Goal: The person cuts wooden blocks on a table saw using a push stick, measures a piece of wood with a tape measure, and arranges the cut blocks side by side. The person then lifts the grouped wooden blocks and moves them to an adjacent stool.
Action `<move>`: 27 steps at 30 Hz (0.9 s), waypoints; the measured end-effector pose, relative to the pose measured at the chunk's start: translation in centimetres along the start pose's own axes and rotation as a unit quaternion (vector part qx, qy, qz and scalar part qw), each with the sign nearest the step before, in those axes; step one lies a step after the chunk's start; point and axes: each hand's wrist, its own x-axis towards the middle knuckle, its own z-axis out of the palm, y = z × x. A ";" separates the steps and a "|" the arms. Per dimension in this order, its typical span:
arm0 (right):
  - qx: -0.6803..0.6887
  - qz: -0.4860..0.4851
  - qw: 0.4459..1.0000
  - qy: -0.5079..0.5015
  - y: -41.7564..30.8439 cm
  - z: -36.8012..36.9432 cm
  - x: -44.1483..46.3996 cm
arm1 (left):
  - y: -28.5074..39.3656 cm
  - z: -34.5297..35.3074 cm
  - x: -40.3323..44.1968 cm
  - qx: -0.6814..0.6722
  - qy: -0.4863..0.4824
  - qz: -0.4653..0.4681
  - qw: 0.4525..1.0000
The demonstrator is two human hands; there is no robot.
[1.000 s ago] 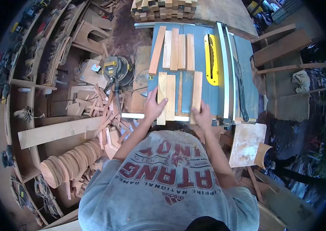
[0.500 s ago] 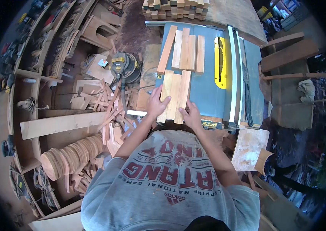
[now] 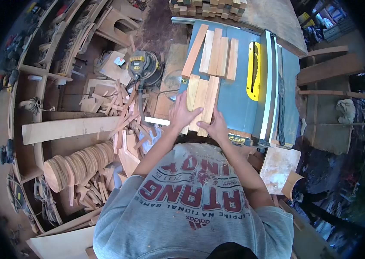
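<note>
Three pale wooden strips [image 3: 199, 101] lie side by side, lengthwise, at the front edge of the blue saw table [image 3: 237, 97], their ends not level. My left hand [image 3: 181, 115] clasps them from the left side, its thumb lying across their top faces. From the right, my right hand [image 3: 216, 126] grips the near end, with its thumb on the right-hand strip. Both hands' fingers are partly hidden at the outer sides. Just beyond, several more strips [image 3: 223, 56] lie on the table, one reddish strip [image 3: 195, 51] set at a slant.
A yellow insert [image 3: 254, 71] surrounds the saw blade, beside a long metal fence [image 3: 270, 86]. Stacked wood blocks [image 3: 210, 8] stand at the back. Leftward are a black-and-yellow machine [image 3: 142, 67], scattered offcuts [image 3: 122, 103] and a row of round wooden discs [image 3: 79, 166].
The view has shifted, so the table appears slightly farther right and higher. My left thumb reaches a little farther over the strips. Both hands keep hold of them.
</note>
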 end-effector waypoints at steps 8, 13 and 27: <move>0.101 0.007 0.994 -0.036 1.6 0.7 -0.1 | 0.1 0.3 0.4 0.012 -0.008 0.001 1.000; -0.001 0.024 0.998 -0.056 -0.5 0.4 -1.4 | 0.2 0.0 0.3 0.008 -0.012 -0.008 1.000; 0.050 0.054 0.995 -0.062 4.0 0.8 -2.7 | 0.8 -0.7 0.2 0.001 -0.024 -0.017 1.000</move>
